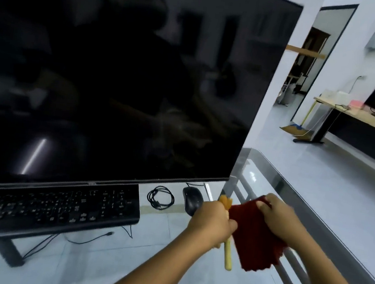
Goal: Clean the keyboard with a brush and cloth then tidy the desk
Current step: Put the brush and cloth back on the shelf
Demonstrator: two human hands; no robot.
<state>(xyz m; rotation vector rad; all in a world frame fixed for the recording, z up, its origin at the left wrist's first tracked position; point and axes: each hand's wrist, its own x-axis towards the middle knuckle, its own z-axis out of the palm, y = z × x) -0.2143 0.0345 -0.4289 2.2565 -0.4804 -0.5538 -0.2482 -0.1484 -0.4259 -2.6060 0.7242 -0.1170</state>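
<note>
Your left hand (211, 220): gripping brush (228, 254). Your right hand (278, 218): pinching red cloth (257, 241), near right edge of desk (268, 178).

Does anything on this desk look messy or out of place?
Only small things: a loose coiled cable lies on the glass desk between the keyboard and mouse, and a thin wire trails loose below the keyboard. Nothing looks spilled or broken.
</note>
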